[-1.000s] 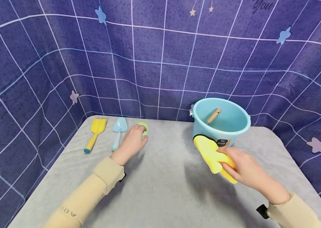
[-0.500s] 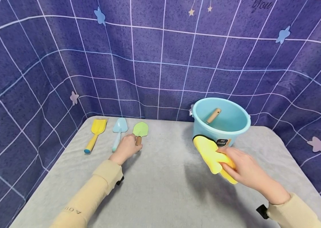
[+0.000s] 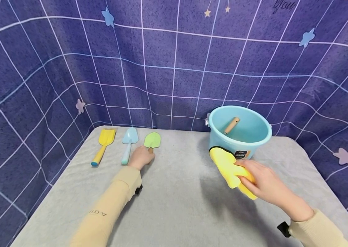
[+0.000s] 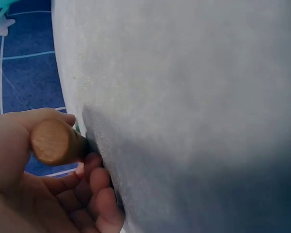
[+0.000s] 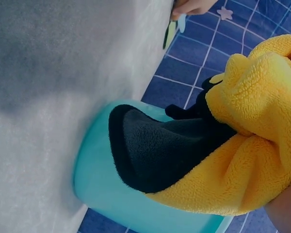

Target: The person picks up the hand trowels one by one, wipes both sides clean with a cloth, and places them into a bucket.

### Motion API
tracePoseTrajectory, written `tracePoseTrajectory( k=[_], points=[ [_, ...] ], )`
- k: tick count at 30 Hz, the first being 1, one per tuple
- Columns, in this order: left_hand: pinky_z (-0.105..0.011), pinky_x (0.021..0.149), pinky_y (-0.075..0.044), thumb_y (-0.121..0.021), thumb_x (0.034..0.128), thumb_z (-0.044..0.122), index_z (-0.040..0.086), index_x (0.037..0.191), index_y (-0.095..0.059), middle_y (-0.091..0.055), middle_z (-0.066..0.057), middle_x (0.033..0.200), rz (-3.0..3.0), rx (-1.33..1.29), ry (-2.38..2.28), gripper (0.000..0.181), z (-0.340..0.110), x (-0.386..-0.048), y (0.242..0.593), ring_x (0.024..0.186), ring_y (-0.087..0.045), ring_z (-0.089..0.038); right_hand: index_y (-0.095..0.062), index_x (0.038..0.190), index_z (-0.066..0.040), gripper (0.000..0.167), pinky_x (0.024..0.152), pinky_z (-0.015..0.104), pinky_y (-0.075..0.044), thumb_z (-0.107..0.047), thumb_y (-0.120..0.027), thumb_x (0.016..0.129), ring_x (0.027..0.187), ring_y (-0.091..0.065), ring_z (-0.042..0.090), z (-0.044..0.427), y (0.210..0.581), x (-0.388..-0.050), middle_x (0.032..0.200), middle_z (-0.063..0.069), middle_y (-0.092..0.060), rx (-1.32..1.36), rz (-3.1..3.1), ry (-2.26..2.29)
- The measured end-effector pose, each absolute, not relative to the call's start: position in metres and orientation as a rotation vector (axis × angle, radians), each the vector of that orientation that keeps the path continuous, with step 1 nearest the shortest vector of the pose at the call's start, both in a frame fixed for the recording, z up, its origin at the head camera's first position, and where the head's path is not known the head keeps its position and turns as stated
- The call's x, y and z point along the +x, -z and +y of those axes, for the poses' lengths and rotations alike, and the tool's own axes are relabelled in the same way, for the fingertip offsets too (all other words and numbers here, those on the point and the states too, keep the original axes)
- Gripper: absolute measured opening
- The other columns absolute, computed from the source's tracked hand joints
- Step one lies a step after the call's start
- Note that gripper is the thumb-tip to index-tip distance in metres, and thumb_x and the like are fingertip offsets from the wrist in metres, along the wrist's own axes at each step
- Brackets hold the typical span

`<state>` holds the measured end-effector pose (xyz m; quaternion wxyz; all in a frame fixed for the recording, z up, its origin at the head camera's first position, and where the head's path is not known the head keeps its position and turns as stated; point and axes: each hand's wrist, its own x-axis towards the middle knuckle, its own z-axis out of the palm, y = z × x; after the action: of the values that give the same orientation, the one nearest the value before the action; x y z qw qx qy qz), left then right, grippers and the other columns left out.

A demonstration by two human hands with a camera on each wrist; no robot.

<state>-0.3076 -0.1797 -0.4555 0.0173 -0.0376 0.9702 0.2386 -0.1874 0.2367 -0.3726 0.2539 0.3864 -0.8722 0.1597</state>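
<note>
My left hand (image 3: 142, 157) is on the wooden handle of a green-bladed trowel (image 3: 152, 140). In the left wrist view the handle's round end (image 4: 51, 141) sits between thumb and curled fingers. The blade lies flat on the table. My right hand (image 3: 266, 180) grips a bunched yellow cloth (image 3: 226, 166) in front of the light blue bucket (image 3: 238, 109). Up close in the right wrist view, the cloth (image 5: 252, 160) is fluffy, with a dark grey reverse and black edging.
Left of the trowel lie a light blue trowel (image 3: 130, 135) and a yellow shovel (image 3: 107, 137). A tool with a wooden handle (image 3: 231, 125) leans inside the bucket. A blue grid-patterned curtain (image 3: 174, 68) stands behind the grey-covered table (image 3: 174, 206).
My left hand came back from the green blade to the trowel's handle, uncovering the blade, and shifted slightly right. My right hand and the yellow cloth stayed in place.
</note>
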Motion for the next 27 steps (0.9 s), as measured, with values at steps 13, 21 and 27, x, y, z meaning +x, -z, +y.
tracePoseTrajectory(
  k=[13, 21, 27],
  points=[
    [-0.026, 0.049, -0.042, -0.048, 0.0891, 0.023, 0.013, 0.063, -0.048, -0.054, -0.007, 0.067, 2.883, -0.132, -0.614, 0.028, -0.179, -0.318, 0.442, 0.052, -0.052, -0.016, -0.059, 0.115, -0.013, 0.043, 0.076, 0.038, -0.050, -0.014, -0.075, 0.075, 0.094, -0.062, 0.016, 0.236, 0.373, -0.189, 0.108, -0.002, -0.064, 1.058, -2.377, -0.435],
    [-0.024, 0.039, -0.041, -0.041, 0.0919, 0.017, 0.010, 0.065, -0.047, -0.040, 0.002, 0.043, 2.753, -0.160, -0.736, 0.028, -0.184, -0.321, 0.434, 0.037, -0.042, -0.011, -0.060, 0.114, -0.014, 0.044, 0.073, 0.036, -0.049, -0.013, -0.075, 0.074, 0.088, -0.061, 0.014, 0.236, 0.373, -0.190, 0.103, -0.004, -0.064, 1.079, -2.344, -0.446],
    [-0.025, 0.039, -0.039, -0.038, 0.0919, 0.016, 0.010, 0.063, -0.045, -0.039, 0.001, 0.043, 2.687, -0.183, -0.757, 0.030, -0.190, -0.321, 0.421, 0.036, -0.040, -0.011, -0.059, 0.114, -0.014, 0.044, 0.070, 0.034, -0.050, -0.012, -0.075, 0.073, 0.084, -0.059, 0.011, 0.237, 0.371, -0.191, 0.102, -0.005, -0.063, 1.083, -2.352, -0.449]
  ],
)
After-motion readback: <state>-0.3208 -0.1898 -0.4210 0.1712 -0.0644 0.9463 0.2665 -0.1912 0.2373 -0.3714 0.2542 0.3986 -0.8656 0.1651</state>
